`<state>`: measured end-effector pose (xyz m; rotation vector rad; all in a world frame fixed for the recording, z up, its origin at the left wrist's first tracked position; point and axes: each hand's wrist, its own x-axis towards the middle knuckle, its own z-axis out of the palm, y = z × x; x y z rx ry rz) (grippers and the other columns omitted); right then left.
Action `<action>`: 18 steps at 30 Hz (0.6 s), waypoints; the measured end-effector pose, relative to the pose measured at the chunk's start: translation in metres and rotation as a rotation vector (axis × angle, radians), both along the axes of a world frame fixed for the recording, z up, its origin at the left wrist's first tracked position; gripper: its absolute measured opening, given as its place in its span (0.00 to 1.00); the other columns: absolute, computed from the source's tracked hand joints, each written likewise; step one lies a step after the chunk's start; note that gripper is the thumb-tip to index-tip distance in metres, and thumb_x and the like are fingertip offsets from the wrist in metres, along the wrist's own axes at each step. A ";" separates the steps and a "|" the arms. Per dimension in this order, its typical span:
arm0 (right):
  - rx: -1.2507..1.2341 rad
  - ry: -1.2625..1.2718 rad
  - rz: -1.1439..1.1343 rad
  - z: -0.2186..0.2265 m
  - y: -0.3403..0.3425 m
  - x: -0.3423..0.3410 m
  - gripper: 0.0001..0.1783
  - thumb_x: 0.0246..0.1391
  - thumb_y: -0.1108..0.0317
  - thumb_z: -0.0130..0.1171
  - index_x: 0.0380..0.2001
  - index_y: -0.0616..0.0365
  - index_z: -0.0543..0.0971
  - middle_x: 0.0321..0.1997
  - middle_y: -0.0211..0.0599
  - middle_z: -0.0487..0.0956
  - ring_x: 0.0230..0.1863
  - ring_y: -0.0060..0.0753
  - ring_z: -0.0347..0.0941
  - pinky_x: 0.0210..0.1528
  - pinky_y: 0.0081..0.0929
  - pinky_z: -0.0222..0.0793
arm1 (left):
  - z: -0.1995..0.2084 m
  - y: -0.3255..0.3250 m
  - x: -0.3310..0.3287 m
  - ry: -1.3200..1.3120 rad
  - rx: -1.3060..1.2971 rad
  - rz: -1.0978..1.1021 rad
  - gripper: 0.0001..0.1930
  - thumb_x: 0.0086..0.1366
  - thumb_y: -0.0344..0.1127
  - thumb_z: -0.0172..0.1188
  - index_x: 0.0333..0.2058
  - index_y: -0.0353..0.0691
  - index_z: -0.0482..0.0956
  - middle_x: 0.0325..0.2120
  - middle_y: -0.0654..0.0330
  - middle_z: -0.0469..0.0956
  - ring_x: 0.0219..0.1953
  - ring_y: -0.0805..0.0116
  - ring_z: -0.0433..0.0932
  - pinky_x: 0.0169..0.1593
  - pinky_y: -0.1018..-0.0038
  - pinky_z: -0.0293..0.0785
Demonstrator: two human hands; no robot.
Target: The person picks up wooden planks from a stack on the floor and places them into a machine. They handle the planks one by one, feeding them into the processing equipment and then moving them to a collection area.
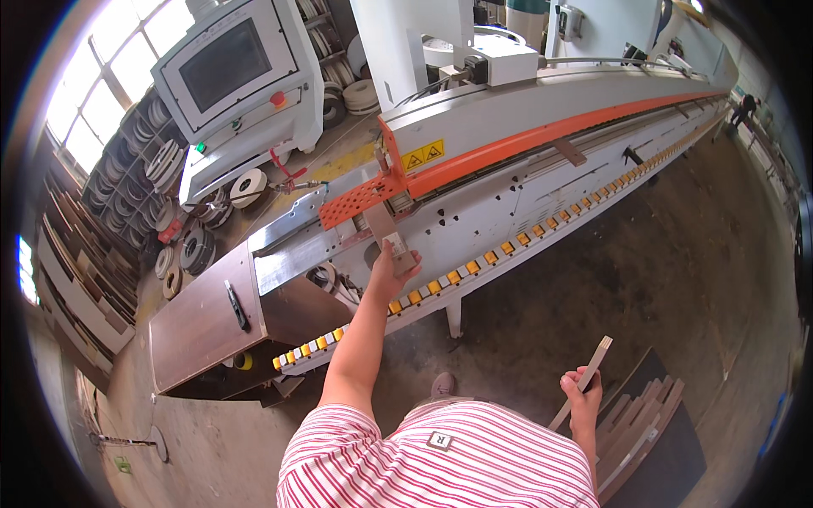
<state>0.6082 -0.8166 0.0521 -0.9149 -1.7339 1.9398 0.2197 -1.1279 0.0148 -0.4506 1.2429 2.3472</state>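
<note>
My left hand [392,269] is stretched forward to the infeed end of a long edge-banding machine [483,127]. Its fingers are closed on a narrow brown board [380,222] with a pale label; the board's far end lies by the perforated orange guard [362,203]. Off to the right, at waist height, my right hand [583,398] grips a second slim brown board [598,359], which is tilted, its upper end pointing away from me. Below that hand lies a stack of similar brown boards [648,423] on a dark panel.
A row of yellow-and-white rollers [472,267] runs along the machine's near edge. To the left stand a control console [224,68] with a red button and a brown cabinet [203,326] bearing a utility knife [236,306]. Edge-band rolls [197,250] and leaning panels [76,271] are farther left.
</note>
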 end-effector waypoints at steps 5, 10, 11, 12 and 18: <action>-0.020 -0.030 -0.026 -0.003 0.005 0.001 0.23 0.47 0.72 0.69 0.44 0.60 0.70 0.39 0.36 0.76 0.40 0.25 0.73 0.44 0.22 0.72 | 0.005 0.006 -0.005 -0.023 -0.157 0.016 0.30 0.72 0.64 0.38 0.48 0.41 0.72 0.38 0.55 0.80 0.38 0.60 0.82 0.32 0.68 0.79; -0.027 -0.040 -0.020 -0.005 0.013 -0.004 0.22 0.47 0.72 0.68 0.44 0.60 0.70 0.38 0.36 0.76 0.39 0.26 0.73 0.44 0.23 0.72 | 0.007 0.015 -0.011 -0.066 -0.229 -0.005 0.30 0.70 0.66 0.36 0.46 0.44 0.71 0.36 0.57 0.81 0.35 0.63 0.83 0.26 0.75 0.72; -0.032 -0.042 -0.019 -0.006 0.014 -0.005 0.22 0.47 0.72 0.68 0.44 0.60 0.70 0.38 0.36 0.76 0.40 0.25 0.73 0.43 0.22 0.71 | 0.008 0.020 -0.012 -0.069 -0.239 -0.009 0.30 0.70 0.67 0.36 0.46 0.45 0.71 0.36 0.57 0.81 0.35 0.63 0.83 0.25 0.75 0.70; -0.040 -0.043 -0.020 -0.007 0.016 -0.005 0.22 0.47 0.72 0.68 0.44 0.60 0.70 0.38 0.36 0.76 0.40 0.25 0.73 0.43 0.22 0.71 | 0.009 0.026 -0.013 -0.067 -0.237 -0.023 0.30 0.70 0.67 0.36 0.46 0.46 0.70 0.36 0.58 0.81 0.35 0.63 0.83 0.24 0.76 0.69; -0.037 -0.056 0.005 -0.013 0.028 0.000 0.23 0.46 0.69 0.69 0.44 0.60 0.70 0.37 0.35 0.76 0.39 0.24 0.72 0.42 0.23 0.71 | -0.005 0.074 -0.034 -0.043 -0.276 -0.080 0.29 0.72 0.66 0.30 0.48 0.49 0.70 0.37 0.60 0.82 0.37 0.65 0.83 0.32 0.70 0.69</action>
